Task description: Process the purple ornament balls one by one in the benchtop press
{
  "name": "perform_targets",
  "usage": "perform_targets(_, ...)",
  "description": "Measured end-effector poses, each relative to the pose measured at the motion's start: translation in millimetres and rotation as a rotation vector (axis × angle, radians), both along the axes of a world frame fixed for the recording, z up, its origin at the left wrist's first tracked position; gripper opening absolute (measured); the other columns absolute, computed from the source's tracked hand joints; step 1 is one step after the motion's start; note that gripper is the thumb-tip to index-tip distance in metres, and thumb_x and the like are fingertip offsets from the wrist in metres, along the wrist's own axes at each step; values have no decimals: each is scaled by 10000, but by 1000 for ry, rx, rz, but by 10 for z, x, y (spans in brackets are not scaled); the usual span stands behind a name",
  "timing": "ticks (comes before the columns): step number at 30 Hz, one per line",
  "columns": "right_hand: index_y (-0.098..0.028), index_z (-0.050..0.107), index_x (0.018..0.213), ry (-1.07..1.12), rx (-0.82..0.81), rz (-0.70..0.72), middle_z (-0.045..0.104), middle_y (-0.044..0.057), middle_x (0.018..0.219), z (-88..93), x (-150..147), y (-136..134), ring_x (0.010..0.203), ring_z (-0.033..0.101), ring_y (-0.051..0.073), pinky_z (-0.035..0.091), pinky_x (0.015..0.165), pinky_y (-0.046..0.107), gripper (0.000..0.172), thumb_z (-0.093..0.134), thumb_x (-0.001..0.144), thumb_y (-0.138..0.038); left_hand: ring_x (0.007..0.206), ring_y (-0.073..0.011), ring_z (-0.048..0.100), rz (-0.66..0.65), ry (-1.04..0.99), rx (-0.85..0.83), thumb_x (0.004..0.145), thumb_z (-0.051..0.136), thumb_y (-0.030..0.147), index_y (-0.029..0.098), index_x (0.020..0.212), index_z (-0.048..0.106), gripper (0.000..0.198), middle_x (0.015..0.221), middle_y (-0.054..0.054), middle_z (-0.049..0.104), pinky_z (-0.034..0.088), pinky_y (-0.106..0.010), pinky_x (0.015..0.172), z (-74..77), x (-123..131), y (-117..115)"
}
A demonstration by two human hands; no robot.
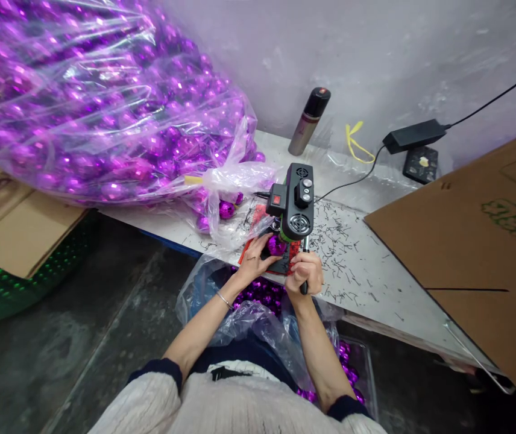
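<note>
My left hand (254, 260) has its fingers on a shiny purple ball (276, 245) beneath the head of a small black press machine (301, 199). My right hand (305, 272) is wrapped round the machine's lever handle (304, 287), just right of the ball. A red rocker switch (276, 199) shows on the machine's side. Part of the ball is hidden by the machine head and my fingers. Below my hands, an open plastic bag (253, 316) at the table's edge contains several purple balls (260, 293).
A large clear bag of purple balls (117, 108) fills the left. Small black bits (339, 253) litter the white table (375, 289). Behind stand a spray can (308, 123), a yellow tie (356, 143) and a power adapter (416, 136). A cardboard box (475, 253) borders the right.
</note>
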State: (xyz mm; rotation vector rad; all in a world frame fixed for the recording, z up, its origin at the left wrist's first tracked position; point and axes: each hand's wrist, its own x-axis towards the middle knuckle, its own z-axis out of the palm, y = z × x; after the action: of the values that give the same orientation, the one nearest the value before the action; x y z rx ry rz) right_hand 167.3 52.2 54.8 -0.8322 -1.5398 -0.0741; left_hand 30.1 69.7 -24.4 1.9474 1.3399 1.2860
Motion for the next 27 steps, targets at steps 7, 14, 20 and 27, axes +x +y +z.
perform_targets(7,-237,489,754,20,20,1,575,-6,725,-56,-6,28,642,559,134,469,679,335,309,392,1042,-298,1337,-295,620,-1,-19,-25,912,725,444,207,1450,500,629,1418,-152,651,406,-548,1208,4,8,6)
perform_targets(14,-236,483,730,-59,105,46,571,-11,709,-141,13,87,613,544,128,455,622,308,321,405,1035,-296,1344,-294,612,-8,-35,-42,939,691,417,207,1456,500,590,1421,-151,646,400,-560,1212,17,9,4)
perform_targets(20,-226,492,670,92,-92,25,541,-22,636,491,-14,25,622,567,134,417,615,303,341,447,1006,-186,1338,-314,611,13,-20,-2,903,728,472,215,1484,467,687,1404,-157,650,458,-557,1167,-35,25,12)
perform_targets(27,-225,504,663,72,-141,34,559,-18,642,655,-22,-22,627,570,135,429,635,307,333,469,990,-176,1432,-332,521,-83,229,213,947,650,512,237,1598,296,790,1517,-205,528,439,-593,1170,-47,-202,-567)
